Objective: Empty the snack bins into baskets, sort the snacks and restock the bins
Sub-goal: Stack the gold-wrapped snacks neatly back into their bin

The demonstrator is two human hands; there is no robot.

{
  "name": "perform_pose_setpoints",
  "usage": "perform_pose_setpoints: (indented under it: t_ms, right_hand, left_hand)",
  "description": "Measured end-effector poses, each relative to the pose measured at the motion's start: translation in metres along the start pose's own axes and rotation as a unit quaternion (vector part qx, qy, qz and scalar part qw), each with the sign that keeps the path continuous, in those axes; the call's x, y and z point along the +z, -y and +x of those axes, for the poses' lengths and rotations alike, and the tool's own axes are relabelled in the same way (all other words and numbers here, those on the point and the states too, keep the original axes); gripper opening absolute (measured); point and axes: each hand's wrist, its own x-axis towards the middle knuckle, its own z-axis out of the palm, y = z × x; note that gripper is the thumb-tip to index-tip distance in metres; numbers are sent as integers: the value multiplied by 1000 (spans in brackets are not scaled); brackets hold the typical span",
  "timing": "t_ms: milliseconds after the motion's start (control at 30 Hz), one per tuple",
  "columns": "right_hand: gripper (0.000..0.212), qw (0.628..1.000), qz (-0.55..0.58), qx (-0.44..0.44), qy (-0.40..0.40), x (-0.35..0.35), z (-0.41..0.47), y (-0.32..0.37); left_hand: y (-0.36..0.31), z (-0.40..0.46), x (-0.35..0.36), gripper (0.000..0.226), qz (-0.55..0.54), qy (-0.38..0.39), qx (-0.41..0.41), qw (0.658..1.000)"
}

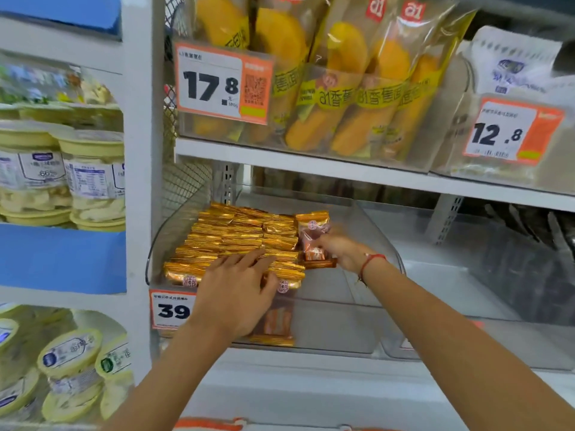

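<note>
A: Restocking, looks like. R hand (339, 248) pinches one gold snack packet (312, 241), upright, at the right edge of the rows (245, 237), long axis front-to-back
B: L hand (236, 290)?
A: Fingers spread flat on the front packets. Clear bin (367, 225) filled on its left part, right part bare; neighbouring bin (466, 275) looks bare too

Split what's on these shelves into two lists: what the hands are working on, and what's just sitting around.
In the job:
- clear bin
- gold snack packets stacked in it
- left hand, flat on the stack
- right hand, holding one snack packet

Just there:
- banana bread bags
- price tags
- lidded tubs
- white bags
</note>
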Motion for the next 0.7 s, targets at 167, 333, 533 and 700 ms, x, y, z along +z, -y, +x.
perform_pose_setpoints:
  t_ms: [167, 333, 533, 700]
  right_hand:
    - [36, 998, 34, 34, 30, 9, 33, -19]
    - [66, 995, -29, -30, -90, 1, 45, -41]
    - [59, 999, -20, -47, -4, 11, 47, -41]
    - [74, 981, -115, -86, -132, 15, 47, -37]
  left_hand:
    - [0, -1, 3, 70, 17, -15, -7, 1000]
    - [-1, -2, 3, 51, 27, -21, -14, 999]
    - [-3, -3, 3, 49, 7, -37, -8, 999]
    - [-3, -4, 3, 49, -1, -50, -8, 999]
